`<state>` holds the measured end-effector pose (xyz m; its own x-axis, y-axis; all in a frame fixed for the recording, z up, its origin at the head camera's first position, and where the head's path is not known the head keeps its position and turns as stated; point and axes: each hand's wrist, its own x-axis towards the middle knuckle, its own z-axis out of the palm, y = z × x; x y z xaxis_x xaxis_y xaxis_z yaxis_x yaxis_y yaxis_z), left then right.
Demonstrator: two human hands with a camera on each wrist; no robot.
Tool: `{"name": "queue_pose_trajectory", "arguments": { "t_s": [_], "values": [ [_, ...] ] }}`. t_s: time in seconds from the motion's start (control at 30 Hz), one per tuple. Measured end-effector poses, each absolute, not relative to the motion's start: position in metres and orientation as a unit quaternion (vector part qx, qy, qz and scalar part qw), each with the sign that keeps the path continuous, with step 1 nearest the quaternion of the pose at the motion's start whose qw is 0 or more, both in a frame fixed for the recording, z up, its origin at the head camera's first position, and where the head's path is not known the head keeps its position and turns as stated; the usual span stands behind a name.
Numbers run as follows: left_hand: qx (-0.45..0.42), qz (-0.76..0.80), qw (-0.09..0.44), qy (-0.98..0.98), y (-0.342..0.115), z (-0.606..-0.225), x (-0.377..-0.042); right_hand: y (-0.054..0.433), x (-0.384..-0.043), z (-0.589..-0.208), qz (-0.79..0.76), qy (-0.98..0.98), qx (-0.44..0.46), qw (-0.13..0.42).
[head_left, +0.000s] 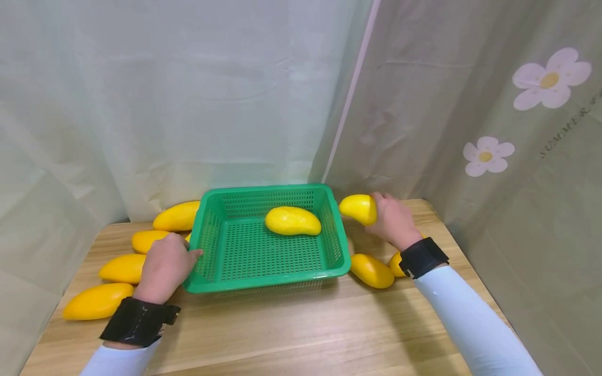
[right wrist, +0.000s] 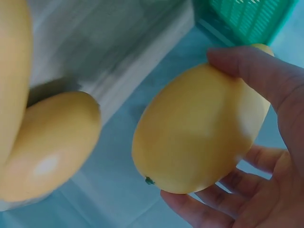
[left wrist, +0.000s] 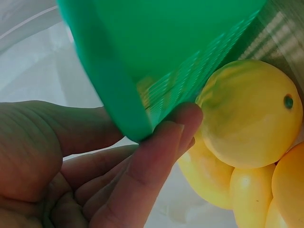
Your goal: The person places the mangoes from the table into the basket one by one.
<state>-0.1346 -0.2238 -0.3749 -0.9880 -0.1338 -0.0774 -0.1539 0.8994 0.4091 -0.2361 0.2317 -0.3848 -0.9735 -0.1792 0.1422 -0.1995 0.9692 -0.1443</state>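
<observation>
A green plastic basket (head_left: 263, 282) with perforated walls stands near the back of the table, one yellow mango (head_left: 292, 221) lying inside it. My left hand (head_left: 166, 266) pinches the basket's left rim between thumb and fingers, as the left wrist view shows at the green rim (left wrist: 111, 90). Just right of the basket, my right hand (head_left: 395, 219) holds another mango (head_left: 359, 208) above the table. In the right wrist view, thumb and fingers wrap around that held mango (right wrist: 194, 133), its small green stem end facing outward.
Several mangoes, among them a front one (head_left: 96, 301), lie left of the basket. To its right rest more, including one mango (head_left: 372, 270) beside the basket wall. A curtain (head_left: 235, 104) hangs close behind the wooden table (head_left: 282, 334).
</observation>
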Motion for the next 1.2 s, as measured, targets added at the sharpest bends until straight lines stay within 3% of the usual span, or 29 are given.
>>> {"name": "queue_pose_trajectory", "arguments": {
  "t_s": [0.23,0.5,1.2],
  "values": [
    [-0.075,0.212,0.025,0.974,-0.224,-0.375,-0.135,0.22,-0.239,-0.372,0.098,-0.983,0.097,0.122],
    [-0.073,0.214,0.023,0.974,-0.224,-0.374,-0.134,0.197,-0.237,-0.361,0.108,-0.975,0.122,0.15],
    [-0.08,0.217,0.041,0.972,-0.223,-0.373,-0.134,0.126,-0.229,-0.339,0.071,-0.969,0.209,0.115]
  ]
}}
